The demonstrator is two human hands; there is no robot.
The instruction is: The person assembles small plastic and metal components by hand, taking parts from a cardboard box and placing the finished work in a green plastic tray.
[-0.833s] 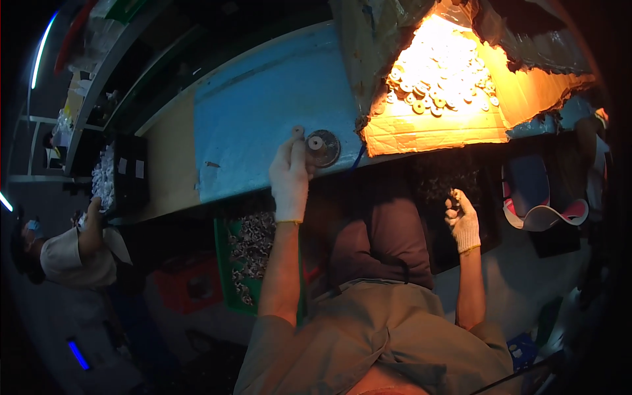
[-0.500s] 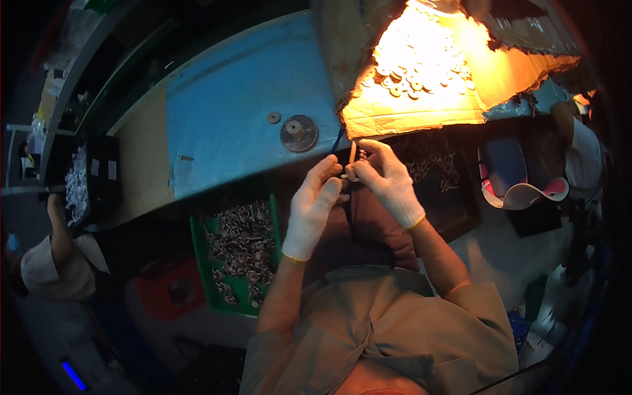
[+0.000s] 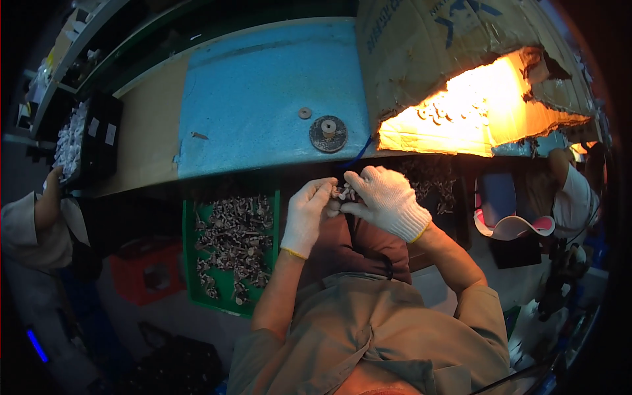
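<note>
Head view: small metal part (image 3: 342, 193) sits pinched btwn both gloved hands, just below the bench edge, over the lap. Left hand (image 3: 306, 217) has fingertips closed on its left side; right hand (image 3: 390, 201) grips it from the right w/ thumb and forefinger, other fingers curled. To do this well, I'd judge: keep the part close to the body, both pinches firm, turn w/ fingertips only so it doesn't drop into the lap. Round disc w/ a hub (image 3: 328, 133) and a small washer (image 3: 304, 113) lie apart on the blue mat (image 3: 250, 99). Green tray (image 3: 230, 289) of grey parts is just left of the left forearm. Part's shape is too small and glove-covered to make out; lit parts under the cardboard hood (image 3: 428, 59) are washed out by glare.
</note>
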